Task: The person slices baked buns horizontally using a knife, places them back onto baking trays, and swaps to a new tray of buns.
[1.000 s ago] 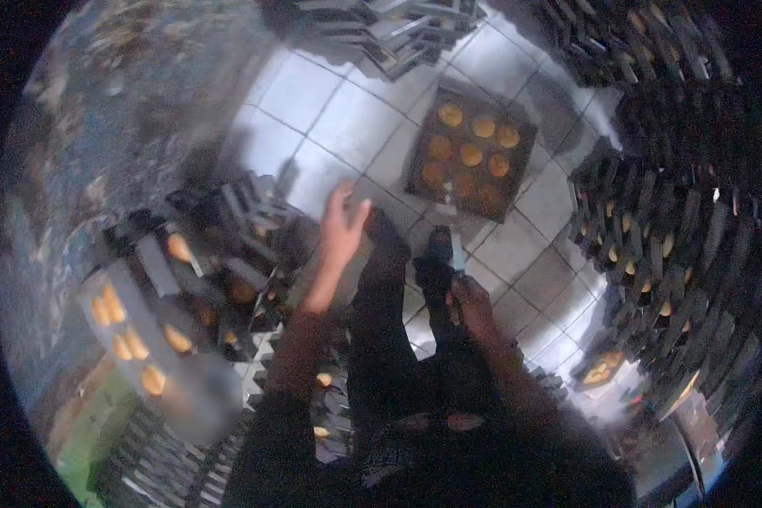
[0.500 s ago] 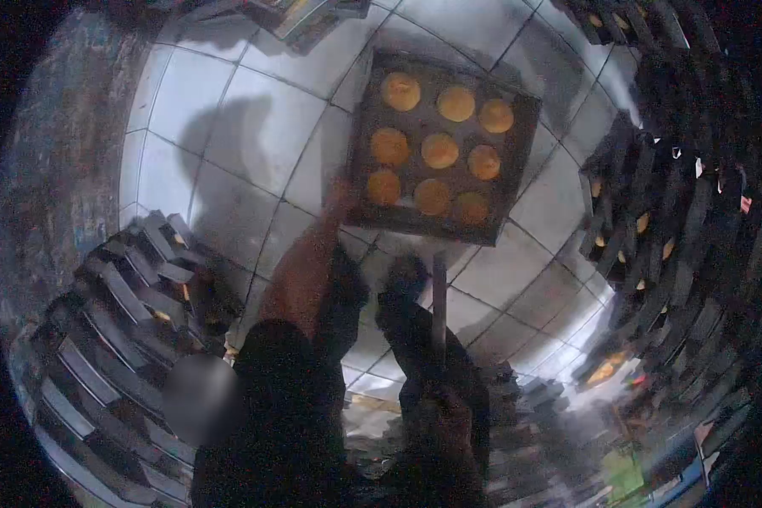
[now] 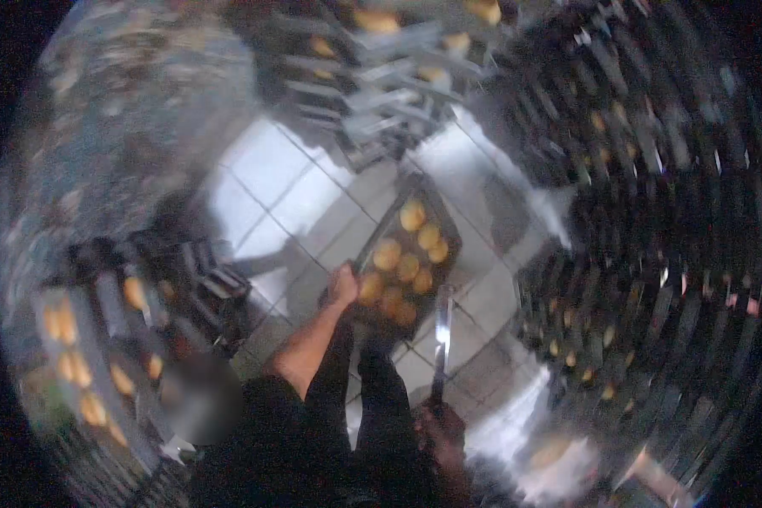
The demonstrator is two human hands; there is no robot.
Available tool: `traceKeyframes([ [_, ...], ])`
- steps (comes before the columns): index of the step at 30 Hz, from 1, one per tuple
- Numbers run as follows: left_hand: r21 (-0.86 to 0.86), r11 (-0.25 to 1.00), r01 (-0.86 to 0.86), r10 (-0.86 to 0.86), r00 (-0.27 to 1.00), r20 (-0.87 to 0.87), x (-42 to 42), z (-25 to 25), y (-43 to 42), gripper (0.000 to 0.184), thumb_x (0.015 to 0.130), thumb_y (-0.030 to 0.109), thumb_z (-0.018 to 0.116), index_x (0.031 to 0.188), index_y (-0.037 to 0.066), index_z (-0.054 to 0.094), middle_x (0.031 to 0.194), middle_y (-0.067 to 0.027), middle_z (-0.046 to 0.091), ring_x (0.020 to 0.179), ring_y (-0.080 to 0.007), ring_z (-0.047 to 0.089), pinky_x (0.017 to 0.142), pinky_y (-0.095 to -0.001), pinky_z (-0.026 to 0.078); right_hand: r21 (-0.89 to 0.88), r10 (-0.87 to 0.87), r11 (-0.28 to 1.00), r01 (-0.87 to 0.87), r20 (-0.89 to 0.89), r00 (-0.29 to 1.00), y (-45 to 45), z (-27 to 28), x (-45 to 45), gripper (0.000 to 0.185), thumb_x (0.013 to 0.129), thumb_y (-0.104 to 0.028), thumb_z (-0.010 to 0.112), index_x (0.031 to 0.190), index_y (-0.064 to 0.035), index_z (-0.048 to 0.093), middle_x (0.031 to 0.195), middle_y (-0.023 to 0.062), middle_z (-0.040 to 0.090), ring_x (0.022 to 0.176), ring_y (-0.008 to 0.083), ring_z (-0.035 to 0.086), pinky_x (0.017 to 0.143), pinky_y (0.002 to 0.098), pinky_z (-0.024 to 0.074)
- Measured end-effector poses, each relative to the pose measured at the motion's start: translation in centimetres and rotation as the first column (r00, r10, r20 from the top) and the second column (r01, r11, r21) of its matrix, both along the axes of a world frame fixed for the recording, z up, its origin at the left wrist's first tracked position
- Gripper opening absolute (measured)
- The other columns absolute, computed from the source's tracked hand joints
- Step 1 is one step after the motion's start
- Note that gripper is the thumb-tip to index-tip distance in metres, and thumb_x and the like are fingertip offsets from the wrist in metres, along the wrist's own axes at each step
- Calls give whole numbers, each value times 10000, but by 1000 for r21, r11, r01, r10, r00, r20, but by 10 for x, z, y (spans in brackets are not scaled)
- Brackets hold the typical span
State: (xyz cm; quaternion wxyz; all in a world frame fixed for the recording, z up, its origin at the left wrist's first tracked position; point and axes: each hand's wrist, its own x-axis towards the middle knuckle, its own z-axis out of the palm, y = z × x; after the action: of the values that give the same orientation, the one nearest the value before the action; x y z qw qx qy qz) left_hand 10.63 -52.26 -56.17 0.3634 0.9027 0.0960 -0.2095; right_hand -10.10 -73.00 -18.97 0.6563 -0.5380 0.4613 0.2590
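My left hand (image 3: pixel 344 286) is closed on the left edge of a dark square baking tray (image 3: pixel 438 212). Several round golden buns (image 3: pixel 407 267) lie in rows on it, and the tray is tilted in front of me, above the floor. In my right hand (image 3: pixel 442 432), low and near my body, is a long flat-bladed spatula (image 3: pixel 443 339) with a dark handle. Its shiny blade points up and away from me, its tip close to the tray's right corner. Whether blade and tray touch, I cannot tell.
Pale floor tiles (image 3: pixel 271 190) lie below. Racks of trays with baked goods stand around me: left rack (image 3: pixel 102 364), right rack (image 3: pixel 601 339) and far rack (image 3: pixel 398 76). A rough grey wall (image 3: pixel 144 110) is at the upper left. Motion blurs the surroundings.
The tray has turned and tilted and now appears nearer to me, still held by my left hand. My view has swung, bringing the far rack in. The spatula remains in my right hand.
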Motion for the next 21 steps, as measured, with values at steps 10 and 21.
traceKeyframes([
  [10, 184, 974, 135, -170, 966, 195, -177, 211, 254, 417, 829, 333, 681, 1129, 46, 720, 1131, -197, 711, 1138, -321, 613, 1034, -412, 446, -227, 382, 922, -314, 665, 641, 16, 176, 51, 171, 1027, -242, 567, 1100, -89, 590, 756, -17, 559, 614, 66, 518, 491, 245, 412],
  [21, -721, 65, -690, 992, 120, -25, -340, 527, 317, 439, 825, 214, 648, 1190, -29, 664, 1120, -181, 680, 1056, -263, 626, 891, -408, 501, -272, 514, 709, -651, 831, 213, 178, 275, 116, 126, 1007, -173, 596, 958, -72, 540, 688, 15, 552, 461, 73, 449, 398, 235, 370],
])
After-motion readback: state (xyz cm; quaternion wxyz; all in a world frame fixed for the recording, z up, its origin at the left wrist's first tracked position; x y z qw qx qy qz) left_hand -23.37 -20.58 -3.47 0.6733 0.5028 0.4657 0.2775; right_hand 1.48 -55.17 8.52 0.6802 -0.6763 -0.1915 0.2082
